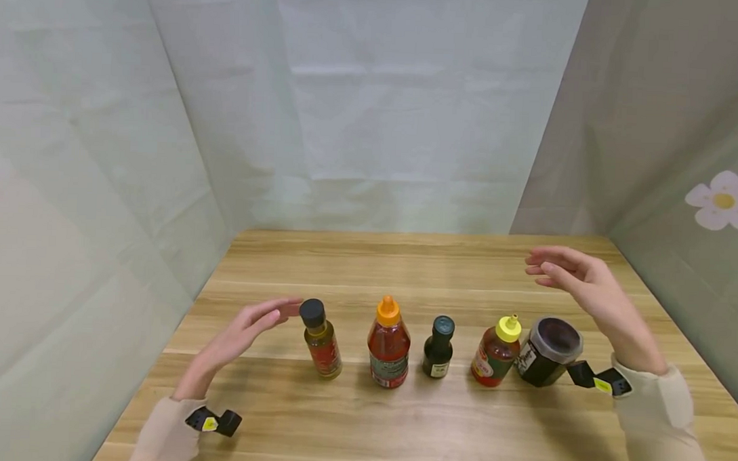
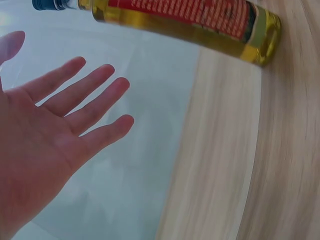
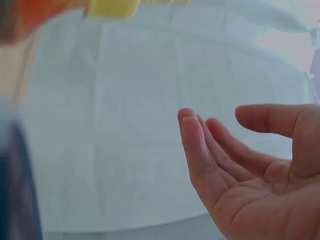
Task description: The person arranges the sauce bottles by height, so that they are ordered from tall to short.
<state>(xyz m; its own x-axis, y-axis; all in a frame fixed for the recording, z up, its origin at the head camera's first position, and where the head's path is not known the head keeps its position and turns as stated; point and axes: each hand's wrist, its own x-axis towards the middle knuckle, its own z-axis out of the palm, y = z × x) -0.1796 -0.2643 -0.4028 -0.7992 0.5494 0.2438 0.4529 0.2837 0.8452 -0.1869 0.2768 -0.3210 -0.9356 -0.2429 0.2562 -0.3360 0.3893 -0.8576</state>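
Observation:
My left hand (image 1: 243, 331) hovers just left of an oil bottle (image 1: 324, 344) with a black cap and red label. In the left wrist view that hand's fingers are spread and straight, apart from the oil bottle (image 2: 190, 22). My right hand (image 1: 577, 282) is raised behind and above a dark jar (image 1: 541, 362), fingers loosely bent, nothing between them. Left of the jar stands a sauce bottle (image 1: 494, 357) with a yellow nozzle cap. The yellow cap (image 3: 112, 7) shows blurred at the top of the right wrist view.
Mid-table stand a red sauce bottle (image 1: 389, 346) with an orange tip and a small dark bottle (image 1: 438, 351). All the containers form a row on the wooden table (image 1: 362, 427). Pale cloth walls (image 1: 409, 123) enclose its back and sides.

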